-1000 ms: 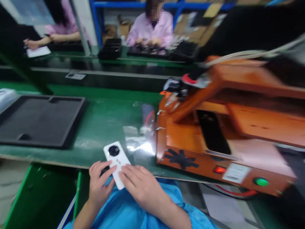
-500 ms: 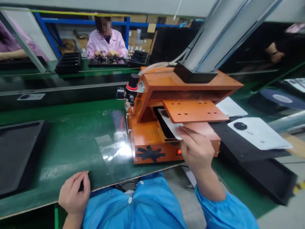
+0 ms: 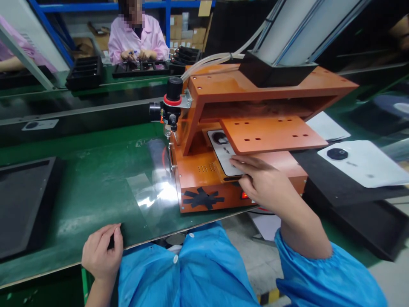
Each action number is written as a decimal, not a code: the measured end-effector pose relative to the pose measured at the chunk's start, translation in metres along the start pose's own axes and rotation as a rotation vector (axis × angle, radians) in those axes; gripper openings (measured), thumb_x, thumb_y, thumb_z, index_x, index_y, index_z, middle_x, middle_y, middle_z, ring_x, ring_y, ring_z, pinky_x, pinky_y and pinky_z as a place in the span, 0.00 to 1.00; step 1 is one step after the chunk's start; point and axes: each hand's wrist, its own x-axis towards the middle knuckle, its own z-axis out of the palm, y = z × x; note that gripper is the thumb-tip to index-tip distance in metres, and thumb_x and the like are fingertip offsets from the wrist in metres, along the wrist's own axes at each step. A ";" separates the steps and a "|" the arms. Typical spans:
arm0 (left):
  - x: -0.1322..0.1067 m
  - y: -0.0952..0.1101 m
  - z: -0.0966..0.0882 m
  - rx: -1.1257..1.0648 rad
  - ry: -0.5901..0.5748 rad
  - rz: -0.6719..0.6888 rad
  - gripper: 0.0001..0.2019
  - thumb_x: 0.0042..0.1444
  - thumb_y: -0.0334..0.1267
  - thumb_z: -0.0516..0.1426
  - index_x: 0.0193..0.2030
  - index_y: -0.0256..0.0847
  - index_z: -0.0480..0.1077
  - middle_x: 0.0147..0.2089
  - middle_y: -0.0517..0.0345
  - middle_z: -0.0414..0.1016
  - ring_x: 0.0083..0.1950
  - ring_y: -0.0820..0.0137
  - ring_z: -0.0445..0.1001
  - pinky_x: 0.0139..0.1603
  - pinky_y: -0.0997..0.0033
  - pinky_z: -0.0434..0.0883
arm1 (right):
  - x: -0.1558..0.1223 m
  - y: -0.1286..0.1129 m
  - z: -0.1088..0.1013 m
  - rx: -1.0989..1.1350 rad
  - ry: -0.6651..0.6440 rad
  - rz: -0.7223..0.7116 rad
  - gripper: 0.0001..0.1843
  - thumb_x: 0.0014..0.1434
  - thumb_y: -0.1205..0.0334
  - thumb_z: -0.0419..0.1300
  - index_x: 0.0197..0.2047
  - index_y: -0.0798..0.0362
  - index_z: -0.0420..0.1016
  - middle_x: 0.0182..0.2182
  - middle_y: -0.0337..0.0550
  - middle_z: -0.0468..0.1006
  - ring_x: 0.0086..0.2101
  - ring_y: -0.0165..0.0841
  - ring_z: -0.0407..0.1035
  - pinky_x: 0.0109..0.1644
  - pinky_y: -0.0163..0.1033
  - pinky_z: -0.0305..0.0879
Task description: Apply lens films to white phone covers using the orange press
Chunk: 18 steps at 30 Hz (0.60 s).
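My right hand (image 3: 262, 183) reaches into the orange press machine (image 3: 207, 187). Its fingers lie on the near end of a white phone back cover (image 3: 223, 151) with a round black camera ring; the thumb is hidden. The cover lies flat in the machine's dark nest, under the raised orange plate (image 3: 271, 134). My left hand (image 3: 102, 253) rests curled on the near edge of the green table (image 3: 96, 187). A dark spot shows between its thumb and fingers, and I cannot tell if it is an object.
A clear film sheet (image 3: 150, 192) lies left of the machine. A black tray (image 3: 22, 200) sits at far left. At right, another white cover (image 3: 361, 162) lies on black trays (image 3: 367, 213). A person in pink (image 3: 137, 38) works across the belt.
My right hand carried the white cover from the table edge into the machine and laid it flat in the nest. My left hand stayed at the table edge.
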 end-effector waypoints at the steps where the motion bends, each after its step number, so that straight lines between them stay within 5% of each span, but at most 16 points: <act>1: 0.000 0.000 0.000 0.004 -0.006 0.002 0.03 0.63 0.30 0.65 0.41 0.40 0.81 0.38 0.54 0.84 0.35 0.66 0.80 0.39 0.66 0.73 | 0.001 0.000 -0.001 -0.027 -0.006 -0.022 0.27 0.65 0.66 0.49 0.62 0.55 0.79 0.61 0.52 0.78 0.54 0.50 0.77 0.56 0.56 0.79; 5: 0.003 0.000 -0.001 0.023 -0.013 0.026 0.03 0.63 0.29 0.65 0.41 0.38 0.81 0.37 0.53 0.83 0.35 0.66 0.78 0.38 0.67 0.71 | 0.005 -0.008 0.000 -0.081 0.053 -0.089 0.27 0.63 0.71 0.50 0.61 0.61 0.79 0.57 0.58 0.80 0.52 0.53 0.77 0.55 0.58 0.77; 12: 0.002 -0.004 0.000 0.015 -0.022 0.023 0.02 0.63 0.29 0.65 0.42 0.38 0.80 0.38 0.53 0.83 0.37 0.65 0.79 0.38 0.67 0.72 | 0.003 -0.018 0.014 -0.060 0.110 -0.015 0.24 0.62 0.76 0.49 0.53 0.58 0.81 0.53 0.54 0.82 0.50 0.49 0.77 0.51 0.52 0.76; 15: 0.005 -0.003 -0.001 0.008 -0.029 0.017 0.02 0.65 0.31 0.64 0.41 0.39 0.79 0.38 0.53 0.83 0.37 0.65 0.79 0.40 0.67 0.72 | 0.026 -0.009 0.020 0.025 0.094 0.054 0.20 0.61 0.73 0.51 0.46 0.56 0.83 0.44 0.55 0.83 0.47 0.51 0.76 0.54 0.57 0.74; 18: 0.010 -0.001 -0.003 -0.013 -0.051 0.019 0.03 0.66 0.32 0.62 0.41 0.39 0.79 0.38 0.53 0.82 0.37 0.65 0.78 0.40 0.67 0.72 | 0.069 0.001 0.029 0.168 0.120 0.090 0.18 0.62 0.67 0.55 0.50 0.55 0.82 0.45 0.56 0.82 0.53 0.55 0.73 0.63 0.63 0.68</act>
